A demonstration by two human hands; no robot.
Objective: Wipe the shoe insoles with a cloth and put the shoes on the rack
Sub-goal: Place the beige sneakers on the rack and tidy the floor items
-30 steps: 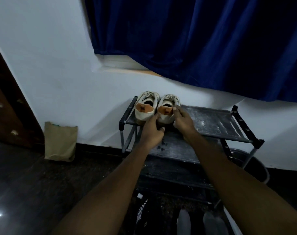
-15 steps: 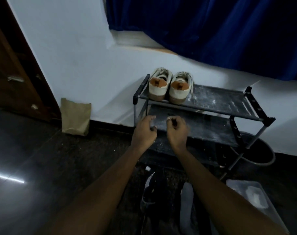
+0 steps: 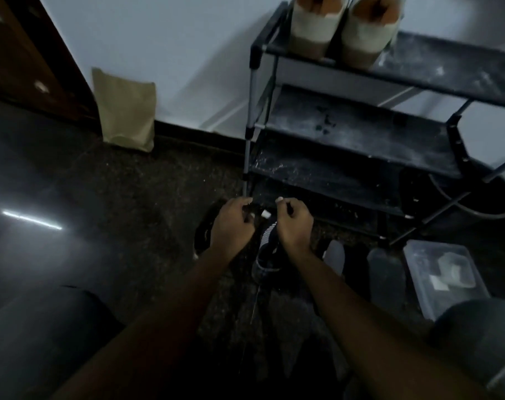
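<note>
Left hand (image 3: 231, 225) and right hand (image 3: 294, 226) hang half-curled, hold unclear, over the dark shoes (image 3: 267, 251) at the rack's (image 3: 361, 131) front edge; I would grasp one firmly by its collar.

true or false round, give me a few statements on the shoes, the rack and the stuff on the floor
1. The white shoes sit on the top shelf of the rack. True.
2. The paper bag hangs from the rack. False: it stands on the floor against the wall.
3. The left hand and right hand are above dark shoes on the floor. True.
4. The clear plastic box is on the middle shelf. False: it lies on the floor.
</note>
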